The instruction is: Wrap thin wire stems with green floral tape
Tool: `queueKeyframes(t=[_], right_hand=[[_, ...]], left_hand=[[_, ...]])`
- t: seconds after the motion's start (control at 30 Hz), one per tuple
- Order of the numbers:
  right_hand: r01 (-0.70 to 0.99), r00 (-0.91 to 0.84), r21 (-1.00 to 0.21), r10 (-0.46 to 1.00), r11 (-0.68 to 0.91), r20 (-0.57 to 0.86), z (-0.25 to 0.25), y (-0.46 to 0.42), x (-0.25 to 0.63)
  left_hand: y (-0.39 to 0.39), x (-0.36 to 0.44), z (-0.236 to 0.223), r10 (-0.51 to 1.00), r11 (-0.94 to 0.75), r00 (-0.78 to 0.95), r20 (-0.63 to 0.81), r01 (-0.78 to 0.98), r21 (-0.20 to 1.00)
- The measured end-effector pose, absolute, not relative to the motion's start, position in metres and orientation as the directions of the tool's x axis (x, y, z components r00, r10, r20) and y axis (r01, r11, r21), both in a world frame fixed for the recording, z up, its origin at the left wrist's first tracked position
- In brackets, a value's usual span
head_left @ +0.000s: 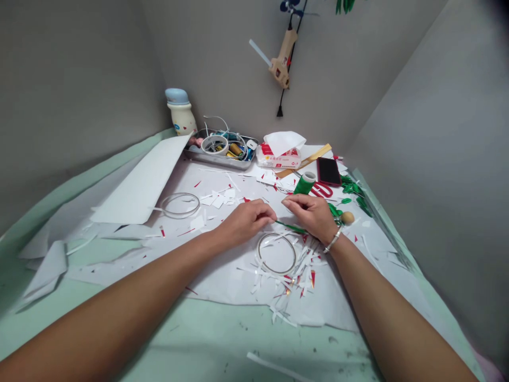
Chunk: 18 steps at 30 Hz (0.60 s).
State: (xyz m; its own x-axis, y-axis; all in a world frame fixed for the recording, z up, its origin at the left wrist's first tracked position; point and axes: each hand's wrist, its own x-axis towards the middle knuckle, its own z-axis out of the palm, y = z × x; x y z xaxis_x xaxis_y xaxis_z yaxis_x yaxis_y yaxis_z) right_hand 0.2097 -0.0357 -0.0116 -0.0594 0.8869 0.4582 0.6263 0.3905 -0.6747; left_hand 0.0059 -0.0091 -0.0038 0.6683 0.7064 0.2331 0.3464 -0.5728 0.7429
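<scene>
My left hand (pixel 251 219) is closed in a pinch on one end of a thin green strip (pixel 292 227), which slants right toward my other wrist. My right hand (pixel 312 213) is closed too, thumb and forefinger together; whatever lies between them is too small to make out. Just behind it stands a spool of green thread (pixel 304 184). Below the hands a thin wire-like ring (pixel 280 272) lies among white paper strips (pixel 306 260). Green leaf-shaped pieces (pixel 350 185) and a round wooden ball (pixel 347 218) are right of my right hand.
Behind the hands are red-handled scissors (pixel 323 190), a phone (pixel 329 172), a wooden ruler-like strip (pixel 321 152) and a tissue pack (pixel 278 157). A metal tray (pixel 222 161) holds tape and spools. At left lie white sheets (pixel 139 185) and a clear coil (pixel 181 215). A glue gun (pixel 283 58) hangs above.
</scene>
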Motion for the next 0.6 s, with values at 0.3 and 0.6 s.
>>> queueKeyframes(t=[0.3,0.6], right_hand=[[0.689,-0.358,-0.537,0.873,0.486,0.33,-0.01,-0.044,0.194],[0.658,-0.35,-0.477,0.797,0.583,0.492,-0.003,-0.051,0.188]], left_hand=[[-0.001,0.005,-0.001,0.889,-0.314,0.42,0.183,0.268,0.911],[0.002,0.004,-0.012,0.79,-0.597,0.532,0.306,0.553,0.581]])
